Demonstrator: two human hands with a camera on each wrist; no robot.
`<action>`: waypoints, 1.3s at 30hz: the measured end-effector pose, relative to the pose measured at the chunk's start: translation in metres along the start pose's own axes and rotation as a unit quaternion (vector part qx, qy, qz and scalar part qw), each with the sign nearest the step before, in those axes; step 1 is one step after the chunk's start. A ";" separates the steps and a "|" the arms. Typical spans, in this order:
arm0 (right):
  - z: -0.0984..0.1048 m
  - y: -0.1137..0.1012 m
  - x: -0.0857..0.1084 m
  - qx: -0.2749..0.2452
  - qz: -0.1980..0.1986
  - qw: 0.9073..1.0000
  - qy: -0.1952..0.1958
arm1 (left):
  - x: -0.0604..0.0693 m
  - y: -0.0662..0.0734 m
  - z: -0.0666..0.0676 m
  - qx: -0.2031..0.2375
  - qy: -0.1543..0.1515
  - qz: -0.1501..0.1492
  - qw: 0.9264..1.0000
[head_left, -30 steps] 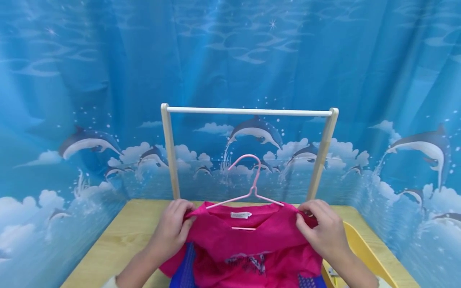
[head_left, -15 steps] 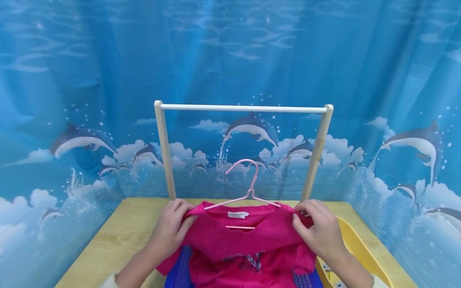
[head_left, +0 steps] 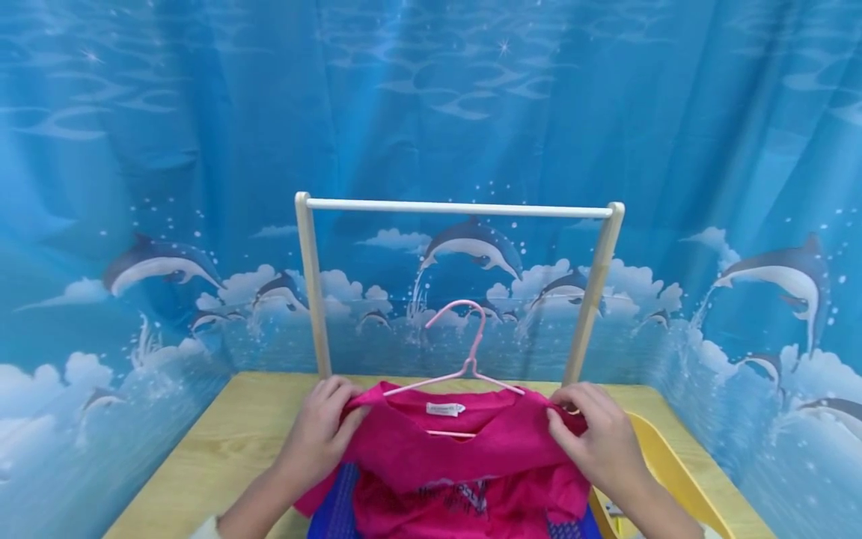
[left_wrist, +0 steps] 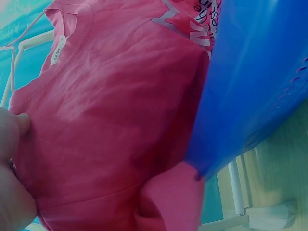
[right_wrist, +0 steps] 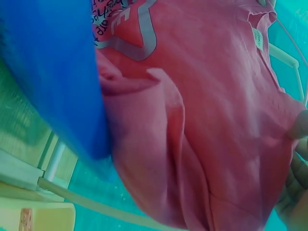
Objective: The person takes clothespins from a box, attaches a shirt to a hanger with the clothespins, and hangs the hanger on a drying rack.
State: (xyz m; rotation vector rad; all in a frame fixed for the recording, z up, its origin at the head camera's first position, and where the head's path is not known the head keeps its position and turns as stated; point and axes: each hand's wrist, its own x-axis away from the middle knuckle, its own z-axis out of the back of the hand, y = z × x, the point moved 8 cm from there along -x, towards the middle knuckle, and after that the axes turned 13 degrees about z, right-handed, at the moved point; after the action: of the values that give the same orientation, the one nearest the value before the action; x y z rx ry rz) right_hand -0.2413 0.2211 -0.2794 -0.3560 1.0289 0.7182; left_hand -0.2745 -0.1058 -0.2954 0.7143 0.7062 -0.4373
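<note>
A bright pink shirt (head_left: 458, 468) is held by its two shoulders, low in the head view, and on a clock face centred on its collar the left hand (head_left: 322, 419) is found at 9 o'clock and the right hand (head_left: 595, 427) at 3. Both hands are closed in a pinch, with cloth gripped between thumb and fingers, presumably so that the neckline is spread evenly about the pink hanger (head_left: 468, 367). The hanger's arms are tucked inside the collar, its lower bar is seen through the neck opening, and its curved hook is left exposed at 12 o'clock, below the white bar of a wooden rack (head_left: 458, 206). The shirt's lower folds appear to be supported by a blue basket (head_left: 342, 505), glimpsed at 8 o'clock, smooth in places and perforated in others. Soft, creased fabric is printed with dark lettering. A rounded yellow tray (head_left: 660, 453) is set between 3 and 4 o'clock on the pale, wood-grained table (head_left: 222, 438).
</note>
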 end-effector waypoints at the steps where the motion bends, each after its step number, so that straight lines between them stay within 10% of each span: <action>1: 0.001 0.001 0.001 -0.005 -0.007 1.000 -0.001 | 0.000 0.000 0.000 0.000 -0.001 0.000 1.000; 14: 0.013 0.034 0.016 -0.040 -0.141 0.988 -0.047 | 0.002 -0.004 0.000 -0.009 -0.007 0.022 1.000; 21: 0.002 0.063 0.024 -0.053 -0.240 0.950 -0.192 | 0.005 -0.007 0.008 -0.011 -0.002 0.034 0.999; 39: -0.017 0.122 0.076 -0.085 -0.276 0.845 -0.450 | 0.000 -0.007 0.005 -0.014 0.005 0.016 1.000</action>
State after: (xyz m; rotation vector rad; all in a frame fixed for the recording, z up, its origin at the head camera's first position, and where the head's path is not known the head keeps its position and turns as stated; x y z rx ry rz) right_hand -0.3122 0.3282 -0.3472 -0.3837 -0.0545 0.3604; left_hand -0.2762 -0.1148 -0.2961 0.7019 0.7078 -0.3941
